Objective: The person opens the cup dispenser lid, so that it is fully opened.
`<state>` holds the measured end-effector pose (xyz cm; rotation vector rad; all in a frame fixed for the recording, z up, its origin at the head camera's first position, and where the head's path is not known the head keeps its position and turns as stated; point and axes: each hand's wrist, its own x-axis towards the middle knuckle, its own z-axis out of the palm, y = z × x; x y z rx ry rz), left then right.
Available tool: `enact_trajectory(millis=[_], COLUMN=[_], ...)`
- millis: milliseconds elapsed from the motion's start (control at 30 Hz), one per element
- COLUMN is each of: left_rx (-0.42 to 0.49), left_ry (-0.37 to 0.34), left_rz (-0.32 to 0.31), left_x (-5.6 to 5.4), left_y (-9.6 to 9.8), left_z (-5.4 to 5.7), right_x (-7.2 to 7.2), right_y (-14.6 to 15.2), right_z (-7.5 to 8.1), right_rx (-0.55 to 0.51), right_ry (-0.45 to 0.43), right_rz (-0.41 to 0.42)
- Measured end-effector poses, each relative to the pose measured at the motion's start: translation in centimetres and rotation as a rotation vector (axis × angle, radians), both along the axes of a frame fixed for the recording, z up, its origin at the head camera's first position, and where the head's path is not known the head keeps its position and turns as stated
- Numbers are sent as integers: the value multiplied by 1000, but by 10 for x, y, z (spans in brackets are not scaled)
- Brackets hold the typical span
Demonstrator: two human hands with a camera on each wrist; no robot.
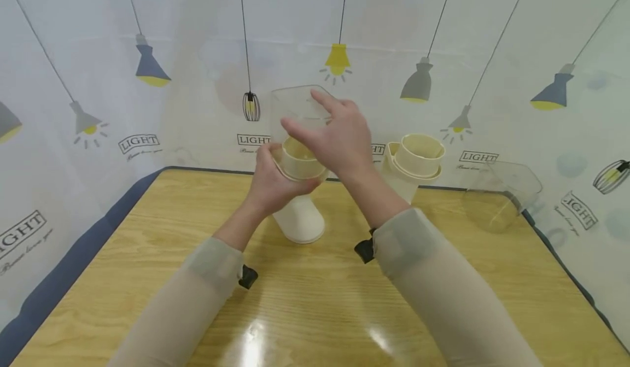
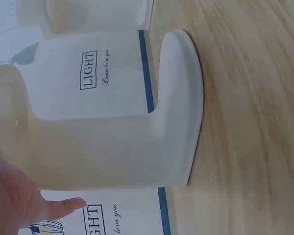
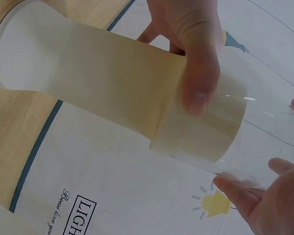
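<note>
Backdrop (image 1: 197, 82) reads "LIGHT"; left fingers (image 1: 266, 152) grip cream stand (image 1: 300, 222).

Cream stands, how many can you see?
2: one stand gripped by the left hand, another stand farther right, partly behind the right arm. More could be hidden behind the arms.

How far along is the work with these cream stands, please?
Done: the clear container already appears to be around the collar of the held stand. In hand: the left grip holds that stand; the right grip touches the container. Probably remaining: the second stand lacks a container; another clear container sits apart.
</note>
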<state>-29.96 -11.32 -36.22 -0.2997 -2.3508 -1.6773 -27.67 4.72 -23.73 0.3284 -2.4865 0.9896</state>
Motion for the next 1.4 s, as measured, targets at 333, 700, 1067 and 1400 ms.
enact_trajectory(millis=[333, 700, 1067, 1400], left_rx=[-33, -31, -37, -55], left_ry=[-17, -31, -16, -18], left_rz=[-10, -47, -50, -43], left_x=[0, 0, -2, -1], left_y=[-5, -8, -5, -8], left_z=[2, 4, 4, 2], right_x=[4, 4, 5, 9], right_y=[-3, -3, 4, 2], right_z=[4, 8, 12, 11], right_rx=[110, 145, 159, 182], right_ry=[3, -19, -47, -11], right_rz=[-22, -28, -36, -20])
